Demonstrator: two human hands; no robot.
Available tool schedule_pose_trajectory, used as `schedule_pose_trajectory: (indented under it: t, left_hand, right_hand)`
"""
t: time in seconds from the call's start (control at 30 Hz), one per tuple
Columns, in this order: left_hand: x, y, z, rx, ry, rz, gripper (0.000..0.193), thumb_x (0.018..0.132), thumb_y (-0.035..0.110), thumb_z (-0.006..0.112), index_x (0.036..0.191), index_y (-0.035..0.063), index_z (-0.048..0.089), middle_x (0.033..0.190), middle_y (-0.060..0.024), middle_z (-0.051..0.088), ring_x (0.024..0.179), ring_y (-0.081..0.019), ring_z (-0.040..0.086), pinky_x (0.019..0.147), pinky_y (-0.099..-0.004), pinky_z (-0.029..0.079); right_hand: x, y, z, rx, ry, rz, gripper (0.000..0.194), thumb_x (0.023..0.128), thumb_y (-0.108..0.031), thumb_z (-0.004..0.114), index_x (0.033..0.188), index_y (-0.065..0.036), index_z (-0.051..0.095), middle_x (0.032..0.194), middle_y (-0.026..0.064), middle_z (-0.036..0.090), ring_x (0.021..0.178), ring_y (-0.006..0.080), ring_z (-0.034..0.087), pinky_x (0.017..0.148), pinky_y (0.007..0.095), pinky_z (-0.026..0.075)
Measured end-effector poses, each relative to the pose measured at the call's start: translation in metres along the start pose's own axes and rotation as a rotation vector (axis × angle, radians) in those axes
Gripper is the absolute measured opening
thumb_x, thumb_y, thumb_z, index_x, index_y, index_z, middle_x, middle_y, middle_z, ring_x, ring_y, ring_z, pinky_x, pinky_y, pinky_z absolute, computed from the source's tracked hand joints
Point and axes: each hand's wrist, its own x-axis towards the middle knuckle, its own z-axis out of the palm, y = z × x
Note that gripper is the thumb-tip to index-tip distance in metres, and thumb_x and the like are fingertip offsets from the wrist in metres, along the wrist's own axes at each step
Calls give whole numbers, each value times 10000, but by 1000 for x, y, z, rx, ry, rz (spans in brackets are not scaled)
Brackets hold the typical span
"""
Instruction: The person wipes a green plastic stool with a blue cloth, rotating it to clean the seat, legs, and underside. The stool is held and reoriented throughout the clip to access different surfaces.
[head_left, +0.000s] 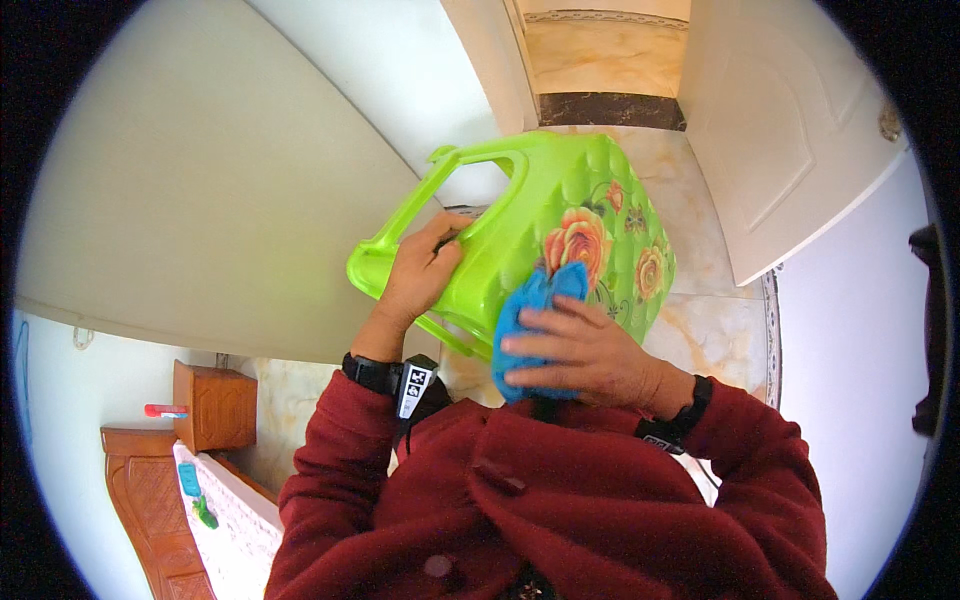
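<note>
A bright green plastic stool (480, 274) with a quilted seat, printed with orange roses and a butterfly, is tilted on its side in front of me. Its legs point left. My left hand (426, 266) grips the frame by the opening between the legs. Under my right hand (592, 356), a blue cloth (517, 315) is bunched against the near edge of the seat. The fingers are spread over the cloth, pressing it to the plastic, and their undersides are hidden.
A large beige panel (187, 187) stands at left. At right a white door (772, 142) stands ajar beside a dark threshold (611, 110). Marble-look tiles (705, 330) cover the floor. Lower left are a wooden nightstand (217, 401) and a bed with a carved headboard (154, 495).
</note>
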Motion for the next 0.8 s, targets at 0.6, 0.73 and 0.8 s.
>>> schedule_pose_trajectory:
  t: [0.6,0.73,0.8]
  left_hand:
    - [-100,-130,64,-616,498,-502,338,958,383,539,934,59,632,857,12,591,756,-91,520,704,-252,442]
    - [-111,-164,85,-801,567,-645,410,959,413,525,1004,27,655,918,-66,665,800,-150,619,738,-292,502]
    - [-110,-181,91,-847,570,-694,429,959,427,521,1004,21,654,906,-74,670,785,-158,632,727,-297,513]
  right_hand:
    - [-75,185,40,499,412,1149,491,891,-175,591,1370,-106,508,1266,128,575,1097,212,575,929,321,459]
    - [-71,202,79,415,285,1165,480,884,-177,570,1356,-112,515,1337,175,512,1165,288,556,978,355,442]
    - [-74,206,97,273,239,1076,482,880,-175,556,1356,-112,511,1398,198,455,1269,343,473,1051,387,386]
